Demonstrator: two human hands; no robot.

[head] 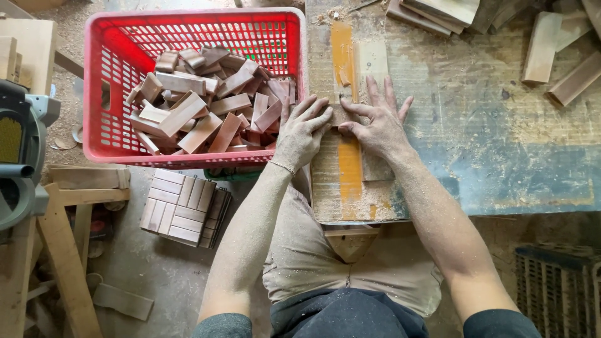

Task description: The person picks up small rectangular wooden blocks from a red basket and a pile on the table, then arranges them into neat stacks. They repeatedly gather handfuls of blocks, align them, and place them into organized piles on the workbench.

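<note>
head view, looking down: a small wooden block [340, 116] is seen on the sawdust-covered workbench [501, 144], lying on a pale board with an orange stripe [349, 166], just right of the red crate's wall. the block is largely hidden by the hands, so its full outline cannot be told. it is met from both sides: the left hand [302, 134] is laid with fingers close together and bent, tips pressed to the block's left edge; the right hand [379, 122] is laid flat with fingers spread, thumb and forefinger pressed to the block's right edge. whether the block is pinched or only pushed down cannot be told. it is judged light, stiff and hard, not fragile, though made somewhat slippery by the dust; it is judged best gripped across its two long edges, where the fingertips now lie. immediately left, a red plastic crate [103, 94] is shown, heaped with loose reddish wood blocks [206, 106]; its right wall stands just beside the left hand and is judged the nearest obstruction to that wrist. further wood offcuts [551, 47] are scattered along the far right of the bench, well apart from the hands. below the crate, on the floor, a stack of slatted wood tiles [181, 206] is seen, and at the left frame edge part of a grey machine [19, 156] is visible.
</note>
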